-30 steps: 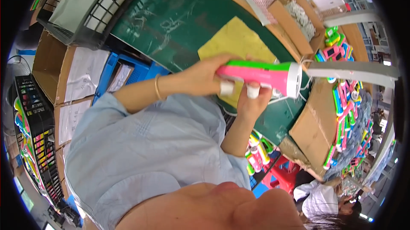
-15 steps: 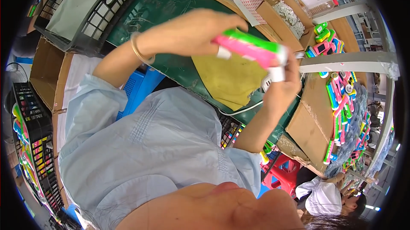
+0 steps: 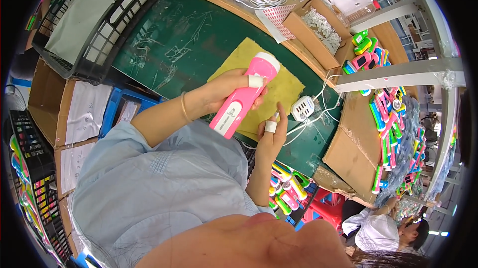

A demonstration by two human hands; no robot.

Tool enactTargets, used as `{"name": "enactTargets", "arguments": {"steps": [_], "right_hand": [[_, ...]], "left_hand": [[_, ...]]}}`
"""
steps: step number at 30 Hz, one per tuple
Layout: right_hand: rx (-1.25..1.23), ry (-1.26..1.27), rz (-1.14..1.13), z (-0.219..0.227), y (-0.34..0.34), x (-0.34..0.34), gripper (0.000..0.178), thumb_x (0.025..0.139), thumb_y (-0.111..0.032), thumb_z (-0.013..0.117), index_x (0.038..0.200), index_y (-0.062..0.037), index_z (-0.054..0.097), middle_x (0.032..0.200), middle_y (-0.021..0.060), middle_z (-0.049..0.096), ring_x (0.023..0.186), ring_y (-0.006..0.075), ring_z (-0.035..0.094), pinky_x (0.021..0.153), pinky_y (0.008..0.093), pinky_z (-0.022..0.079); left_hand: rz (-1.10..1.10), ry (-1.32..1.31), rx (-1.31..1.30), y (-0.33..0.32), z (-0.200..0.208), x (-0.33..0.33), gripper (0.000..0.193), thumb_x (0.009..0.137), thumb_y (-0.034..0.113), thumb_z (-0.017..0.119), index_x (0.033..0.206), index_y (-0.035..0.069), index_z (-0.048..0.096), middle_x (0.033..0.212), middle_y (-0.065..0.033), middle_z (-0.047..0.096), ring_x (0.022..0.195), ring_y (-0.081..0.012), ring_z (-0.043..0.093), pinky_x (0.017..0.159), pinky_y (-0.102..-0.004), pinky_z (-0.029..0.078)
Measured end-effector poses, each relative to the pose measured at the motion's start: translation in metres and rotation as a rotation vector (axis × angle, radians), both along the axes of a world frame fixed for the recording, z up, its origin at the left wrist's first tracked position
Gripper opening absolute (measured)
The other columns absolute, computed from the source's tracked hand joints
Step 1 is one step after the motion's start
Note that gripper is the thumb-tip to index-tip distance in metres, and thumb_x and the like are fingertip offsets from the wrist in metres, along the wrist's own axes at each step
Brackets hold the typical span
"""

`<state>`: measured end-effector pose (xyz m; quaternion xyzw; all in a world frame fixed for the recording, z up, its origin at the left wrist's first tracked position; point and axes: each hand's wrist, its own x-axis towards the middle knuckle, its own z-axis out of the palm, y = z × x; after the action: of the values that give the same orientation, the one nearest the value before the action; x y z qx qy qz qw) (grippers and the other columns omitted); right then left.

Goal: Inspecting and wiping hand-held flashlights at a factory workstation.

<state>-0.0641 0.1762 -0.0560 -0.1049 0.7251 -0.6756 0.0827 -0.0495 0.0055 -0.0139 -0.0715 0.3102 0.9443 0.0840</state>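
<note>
A pink flashlight (image 3: 244, 96) with a white rim at its head lies slantwise in my left hand (image 3: 230, 87). The fingers wrap round its neck, and a white panel with a small drawing faces up. White tape circles a finger of that hand. To the right of the flashlight and apart from it is my right hand (image 3: 271, 136), its fingers loosely bent and spread, also with white tape on them. Both hands are above a yellow cloth (image 3: 286, 86) on the green tabletop (image 3: 174, 39).
Beyond the cloth stand a white power strip (image 3: 302, 108) with cables and a carton (image 3: 318, 31) of small white parts. Black crates (image 3: 94, 44) are at the left. Colourful flashlights (image 3: 391, 118) pile up at the right, and others (image 3: 286, 191) fill a crate below. A co-worker (image 3: 378, 228) sits lower right.
The flashlight has come nearer and turned, its head now pointing away and pink side up. My right hand has let go of it and moved down left.
</note>
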Motion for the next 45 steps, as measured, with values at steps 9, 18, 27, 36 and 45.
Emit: {"name": "enactTargets", "arguments": {"steps": [9, 18, 27, 36, 45], "right_hand": [[-0.019, -0.054, 0.166, 0.007, 0.011, -0.001, 0.025, 0.09, -0.011, 0.049, 0.11, 0.0009, 0.058, 0.074, 0.0007, 0.053, 0.057, 0.0039, 0.045, 0.046, 0.0154, 0.03], [-0.27, -0.166, 0.087, 0.016, 0.016, -0.024, 0.017, 0.079, -0.001, 0.061, 0.096, 0.0028, 0.061, 0.077, 0.0054, 0.059, 0.064, 0.0085, 0.052, 0.057, 0.0191, 0.041], [0.094, 0.239, 0.088, 0.021, -0.007, -0.028, 0.01, 0.08, -0.003, 0.061, 0.089, 0.0003, 0.061, 0.078, 0.003, 0.058, 0.069, 0.0097, 0.053, 0.064, 0.0216, 0.042], [0.414, 0.778, 0.4, 0.041, -0.028, -0.036, 0.023, 0.061, 0.008, 0.059, 0.082, -0.0012, 0.059, 0.076, 0.0103, 0.053, 0.072, 0.0268, 0.053, 0.061, 0.0347, 0.043], [0.214, 1.185, 0.623, 0.022, -0.017, 0.005, 0.034, 0.059, -0.003, 0.068, 0.093, 0.0005, 0.06, 0.082, 0.007, 0.052, 0.069, 0.0203, 0.05, 0.059, 0.0338, 0.04]], "left_hand": [[0.008, -0.095, -0.113, -0.001, -0.007, -0.014, 0.03, 0.083, 0.016, 0.051, 0.109, 0.003, 0.046, 0.087, -0.0091, 0.055, 0.064, -0.0159, 0.056, 0.056, -0.0284, 0.048], [0.501, 0.056, -1.444, -0.027, -0.015, -0.061, 0.086, 0.067, 0.031, 0.074, 0.124, -0.005, 0.02, 0.107, -0.0265, 0.045, 0.095, -0.0368, 0.055, 0.079, -0.0377, 0.047], [0.076, 0.05, -0.467, -0.043, -0.027, -0.053, 0.05, 0.085, 0.032, 0.058, 0.116, -0.005, 0.045, 0.097, -0.011, 0.057, 0.085, -0.0187, 0.057, 0.076, -0.0298, 0.047], [0.172, 0.084, -0.549, -0.012, -0.02, -0.018, 0.042, 0.086, 0.039, 0.054, 0.107, 0.003, 0.047, 0.09, -0.0088, 0.055, 0.078, -0.0131, 0.055, 0.071, -0.0287, 0.047], [0.152, 0.308, 0.261, -0.017, -0.027, -0.007, 0.064, 0.085, 0.054, 0.045, 0.121, 0.001, 0.042, 0.095, -0.0101, 0.057, 0.082, -0.0225, 0.059, 0.075, -0.0358, 0.049]]}}
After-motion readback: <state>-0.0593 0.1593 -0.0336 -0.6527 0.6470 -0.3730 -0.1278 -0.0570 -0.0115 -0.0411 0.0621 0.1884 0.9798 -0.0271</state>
